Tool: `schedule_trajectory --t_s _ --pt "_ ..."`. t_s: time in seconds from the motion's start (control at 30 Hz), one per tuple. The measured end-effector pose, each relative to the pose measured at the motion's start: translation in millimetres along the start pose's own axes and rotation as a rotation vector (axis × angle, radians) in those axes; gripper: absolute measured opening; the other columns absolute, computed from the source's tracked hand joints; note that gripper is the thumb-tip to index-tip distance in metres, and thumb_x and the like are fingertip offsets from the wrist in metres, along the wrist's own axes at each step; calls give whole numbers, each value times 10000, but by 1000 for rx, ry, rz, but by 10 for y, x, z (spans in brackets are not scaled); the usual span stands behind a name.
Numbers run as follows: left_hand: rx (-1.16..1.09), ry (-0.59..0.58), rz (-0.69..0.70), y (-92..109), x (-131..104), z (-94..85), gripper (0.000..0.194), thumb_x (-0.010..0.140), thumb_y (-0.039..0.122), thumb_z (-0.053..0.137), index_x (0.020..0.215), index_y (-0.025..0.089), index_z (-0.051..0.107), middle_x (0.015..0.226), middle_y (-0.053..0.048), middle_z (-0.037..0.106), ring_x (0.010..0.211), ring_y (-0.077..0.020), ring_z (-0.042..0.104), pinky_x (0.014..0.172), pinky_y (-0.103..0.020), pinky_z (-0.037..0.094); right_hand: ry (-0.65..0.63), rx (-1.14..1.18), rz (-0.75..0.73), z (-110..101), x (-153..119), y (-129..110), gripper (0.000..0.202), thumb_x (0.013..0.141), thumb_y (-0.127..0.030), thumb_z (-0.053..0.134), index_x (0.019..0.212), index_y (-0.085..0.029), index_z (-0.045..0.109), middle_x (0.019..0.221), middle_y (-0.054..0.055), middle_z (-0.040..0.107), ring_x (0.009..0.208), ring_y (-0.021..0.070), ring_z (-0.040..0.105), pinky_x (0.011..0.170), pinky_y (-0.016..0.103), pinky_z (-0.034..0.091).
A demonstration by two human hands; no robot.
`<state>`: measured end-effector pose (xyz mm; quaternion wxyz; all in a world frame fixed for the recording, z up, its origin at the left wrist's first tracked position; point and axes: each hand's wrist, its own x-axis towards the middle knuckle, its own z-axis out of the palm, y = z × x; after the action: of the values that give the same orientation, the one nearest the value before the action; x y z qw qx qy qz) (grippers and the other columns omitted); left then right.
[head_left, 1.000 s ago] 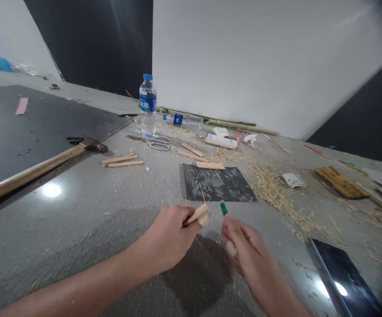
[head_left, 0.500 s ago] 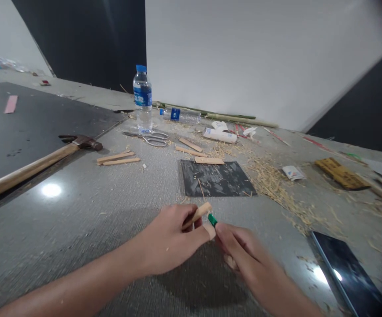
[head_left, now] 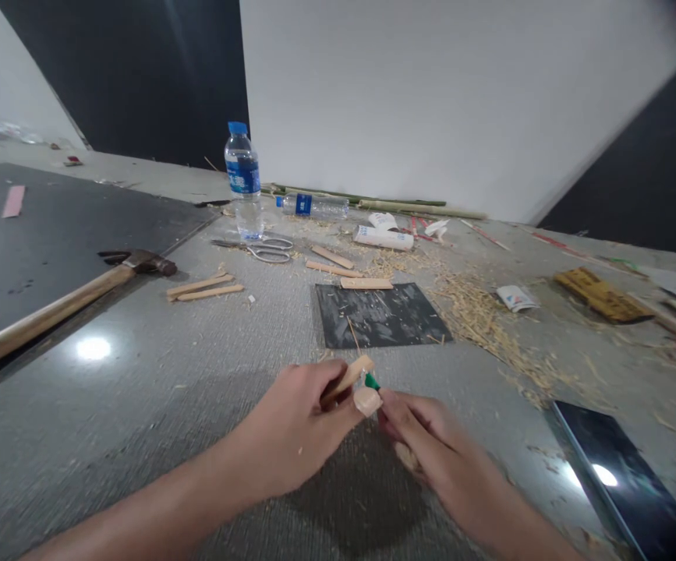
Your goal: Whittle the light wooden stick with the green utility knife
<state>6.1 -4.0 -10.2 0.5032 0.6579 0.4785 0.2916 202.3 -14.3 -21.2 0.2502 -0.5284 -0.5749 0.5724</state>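
Observation:
My left hand (head_left: 308, 421) is closed around a short strip of pale wood (head_left: 356, 372), whose end sticks out past the fingers. A light wrap covers the tip of the left thumb. In my closed right hand (head_left: 425, 432) is a small tool with a green part (head_left: 371, 381), which meets the wood strip near its end. Most of the tool is hidden in the fist, so its kind does not show. Beyond the hands lies a black sheet of sandpaper (head_left: 381, 315), dusty with pale marks. A wood strip (head_left: 366, 284) rests on its far edge.
A claw hammer (head_left: 136, 269) lies at left beside more wood strips (head_left: 209, 292). Scissors (head_left: 270, 249) sit by an upright water bottle (head_left: 244, 183); another bottle (head_left: 320, 206) lies flat. Shavings (head_left: 483, 319) cover the right floor, with a phone (head_left: 612, 463) and a yellow-brown block (head_left: 600, 294).
The view has shifted slightly. My left thumb has moved closer to the wood strip's end, and the green part of the tool has tilted and shows less. Both hands keep their hold.

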Motion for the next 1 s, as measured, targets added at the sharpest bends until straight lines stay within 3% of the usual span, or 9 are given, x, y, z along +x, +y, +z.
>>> schedule_trajectory --t_s 0.2,0.3,0.43,0.67,0.87,1.0 --pt "36 17 -89 -15 15 26 390 938 418 579 674 210 382 615 74 299 573 -105 267 483 -265 196 39 28 5 50 4 22 572 919 -766 468 698 -241 417 593 -84 247 483 95 184 421 252 136" --pt "100 46 -89 -15 2 44 419 964 432 524 643 205 380 594 67 294 572 -110 261 491 -279 189 165 80 50 15 35 37 572 919 -766 459 675 -255 375 514 -105 217 428 85 161 404 249 122" --pt "86 -10 -80 15 -31 51 407 966 454 521 668 211 389 599 66 313 570 -110 286 487 -275 206 283 25 8 -73 30 13 585 938 -751 451 655 -246 368 524 -99 218 467 91 181 433 252 137" --pt "65 2 -65 37 -17 11 357 943 428 559 699 222 400 622 64 371 577 -117 345 500 -275 255 36 -130 -104 -33 -69 -50 555 995 -695 393 673 -244 369 620 -68 228 545 124 218 466 279 199" --pt "54 -32 -35 50 -41 14 343 961 395 546 706 222 395 635 64 375 586 -116 376 503 -270 246 -7 -193 -127 11 -51 -95 537 1024 -644 377 753 -219 559 667 -41 303 598 139 287 516 279 274" --pt "59 -27 31 57 -52 4 365 974 392 551 705 214 379 647 73 337 606 -113 305 517 -269 233 -50 -146 -75 -20 -46 -73 514 1032 -633 374 764 -219 519 683 -44 285 593 131 258 492 267 248"
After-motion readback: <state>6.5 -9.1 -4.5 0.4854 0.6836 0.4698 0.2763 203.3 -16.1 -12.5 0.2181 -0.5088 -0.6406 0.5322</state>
